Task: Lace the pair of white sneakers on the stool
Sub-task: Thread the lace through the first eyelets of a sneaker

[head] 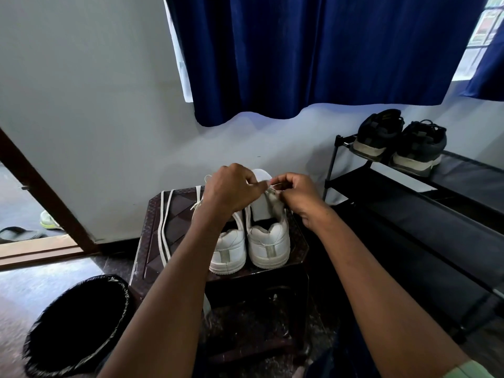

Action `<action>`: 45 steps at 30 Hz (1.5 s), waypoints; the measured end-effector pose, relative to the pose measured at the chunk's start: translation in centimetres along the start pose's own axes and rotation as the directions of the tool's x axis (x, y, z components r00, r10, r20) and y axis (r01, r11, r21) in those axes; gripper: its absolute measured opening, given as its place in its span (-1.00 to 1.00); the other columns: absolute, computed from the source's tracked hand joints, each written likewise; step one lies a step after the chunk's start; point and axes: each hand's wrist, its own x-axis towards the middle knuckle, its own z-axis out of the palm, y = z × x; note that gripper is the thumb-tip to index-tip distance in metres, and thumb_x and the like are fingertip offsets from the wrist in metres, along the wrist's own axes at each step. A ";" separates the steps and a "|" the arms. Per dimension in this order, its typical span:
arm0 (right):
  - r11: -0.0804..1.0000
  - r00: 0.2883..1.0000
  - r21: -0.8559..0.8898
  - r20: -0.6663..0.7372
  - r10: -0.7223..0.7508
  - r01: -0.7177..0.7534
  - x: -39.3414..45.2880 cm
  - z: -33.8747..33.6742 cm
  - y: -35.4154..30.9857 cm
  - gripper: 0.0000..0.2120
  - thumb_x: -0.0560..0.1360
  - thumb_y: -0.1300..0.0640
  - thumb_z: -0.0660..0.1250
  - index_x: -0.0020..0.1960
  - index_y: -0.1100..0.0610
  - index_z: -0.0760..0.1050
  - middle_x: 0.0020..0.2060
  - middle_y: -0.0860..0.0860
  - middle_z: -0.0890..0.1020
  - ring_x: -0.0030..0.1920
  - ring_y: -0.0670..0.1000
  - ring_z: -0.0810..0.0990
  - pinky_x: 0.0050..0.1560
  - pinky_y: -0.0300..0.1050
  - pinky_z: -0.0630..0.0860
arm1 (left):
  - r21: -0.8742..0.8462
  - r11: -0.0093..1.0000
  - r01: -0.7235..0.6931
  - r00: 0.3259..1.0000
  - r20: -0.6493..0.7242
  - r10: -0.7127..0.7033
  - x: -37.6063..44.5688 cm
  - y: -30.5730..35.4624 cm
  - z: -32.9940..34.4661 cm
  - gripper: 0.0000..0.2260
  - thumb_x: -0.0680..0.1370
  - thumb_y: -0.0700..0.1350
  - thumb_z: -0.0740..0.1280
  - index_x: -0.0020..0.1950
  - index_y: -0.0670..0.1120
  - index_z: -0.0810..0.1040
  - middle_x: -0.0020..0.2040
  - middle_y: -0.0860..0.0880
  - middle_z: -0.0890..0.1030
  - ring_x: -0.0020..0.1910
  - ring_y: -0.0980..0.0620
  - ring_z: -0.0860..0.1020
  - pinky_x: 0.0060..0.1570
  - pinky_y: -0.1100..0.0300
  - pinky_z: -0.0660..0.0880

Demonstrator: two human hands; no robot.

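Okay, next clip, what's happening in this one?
A person is lacing white sneakers on a dark stool. The left hand and right hand both pinch a lace over the right sneaker, near its front. The left sneaker sits beside it, and a spare lace lies loose across the stool's left side.

The dark brown patterned plastic stool (163, 214) is crowded: two white leather sneakers (268, 241) fill its right half, heels toward the lower edge of the frame, and a loose white flat lace (163, 227) lies along its left side. A bare strip shows between lace and sneakers. Both hands, left hand (231, 190) and right hand (298, 196), block the way above the shoe tongues. At lower left a black bin (79, 326) stands near the stool; at right a black metal shoe rack (409, 203) is close beside it.
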 end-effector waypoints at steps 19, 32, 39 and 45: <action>1.000 1.000 0.001 -0.011 -0.002 0.002 0.1 0.2 0.1 -0.74 0.48 0.42 0.38 -0.06 0.09 0.69 -0.21 0.04 0.72 -0.18 -0.04 0.65 -0.12 -0.07 0.59 | 0.356 0.924 -0.137 0.989 -0.006 0.149 -0.9 1.1 0.4 -0.81 0.51 0.09 0.42 0.02 0.02 0.68 -0.06 -0.07 0.71 -0.03 -0.16 0.65 0.20 0.03 0.35; 0.999 0.999 0.006 0.011 -0.033 0.033 -0.4 -0.1 -0.4 -0.71 0.49 0.47 0.33 -0.04 0.13 0.68 -0.18 0.05 0.72 -0.15 -0.06 0.66 -0.16 -0.17 0.56 | 0.057 0.976 -0.211 0.975 -0.056 0.214 -0.8 1.1 0.6 -0.73 0.53 0.05 0.44 0.14 0.00 0.48 -0.24 0.01 0.65 -0.24 -0.11 0.61 -0.04 0.05 0.44; 1.000 1.000 -0.019 0.003 -0.017 0.017 -0.3 -0.1 -0.3 -0.70 0.48 0.44 0.35 -0.05 0.08 0.70 -0.16 0.08 0.74 -0.13 -0.01 0.68 -0.15 -0.08 0.62 | 0.350 0.929 -0.117 0.989 -0.045 0.141 -0.6 1.3 0.8 -0.85 0.46 0.04 0.45 -0.06 0.00 0.66 -0.13 -0.08 0.70 -0.11 -0.18 0.63 0.13 0.05 0.35; 1.000 1.000 -0.008 0.009 -0.021 0.021 -0.4 0.0 -0.3 -0.72 0.49 0.44 0.36 -0.04 0.10 0.69 -0.17 0.07 0.73 -0.14 -0.02 0.67 -0.12 -0.08 0.62 | 0.335 0.934 -0.121 0.985 -0.077 0.155 -0.6 1.1 0.8 -0.87 0.48 0.03 0.46 -0.08 -0.01 0.66 -0.16 -0.08 0.70 -0.16 -0.19 0.62 0.11 0.05 0.35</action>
